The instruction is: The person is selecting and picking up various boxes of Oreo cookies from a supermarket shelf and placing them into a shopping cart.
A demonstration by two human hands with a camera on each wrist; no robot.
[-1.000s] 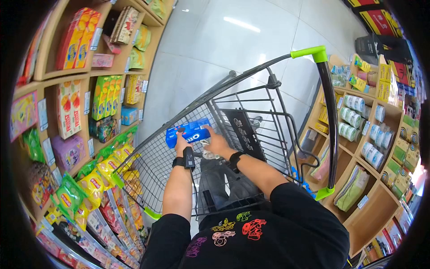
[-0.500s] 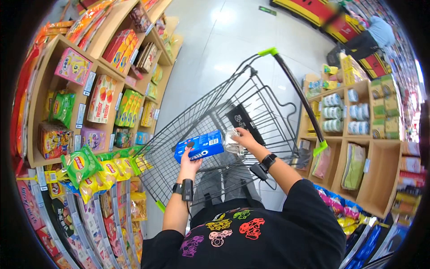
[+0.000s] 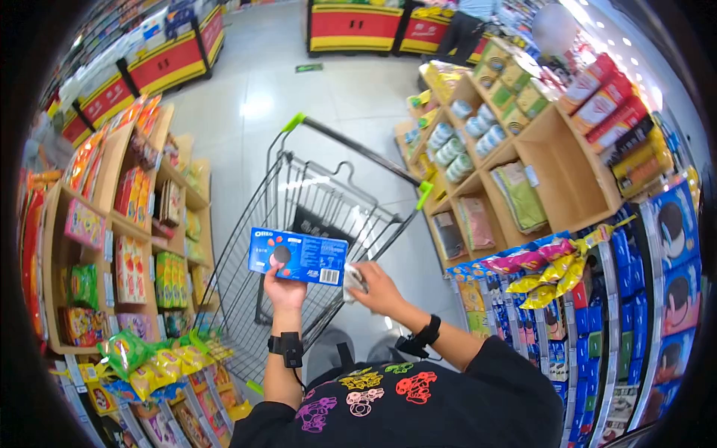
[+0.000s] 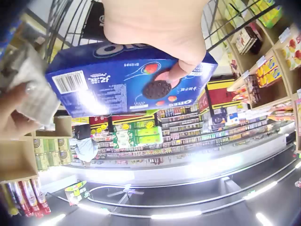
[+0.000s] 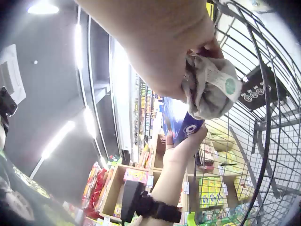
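A blue Oreo cookie box [image 3: 317, 261] lies in my left hand [image 3: 285, 291], the thumb over its printed front and the fingers behind it. In the left wrist view, the box [image 4: 108, 92] shows its barcode, a dark cookie and strawberries. My right hand [image 3: 381, 290] grips a crumpled grey cloth bundle [image 3: 350, 284] just beside the barcode end of the box. Seen from the right wrist, the bundle [image 5: 211, 87] carries a white label with a green round mark. Both hands are above the near side of a wire shopping cart.
The cart's black handle [image 3: 362, 154] with green ends crosses the far side. Snack shelves [image 3: 112, 224] stand left, and a wooden shelf [image 3: 564, 179] of cans and folded cloths stands right. Bagged snacks [image 3: 160, 362] hang at lower left. Red and yellow counters [image 3: 355, 30] and a person [image 3: 459, 30] are farther off.
The view has swung round toward the counters, and the cart sits differently in it. The box has turned its printed front up toward me; my right hand has come off it, still holding the cloth bundle.
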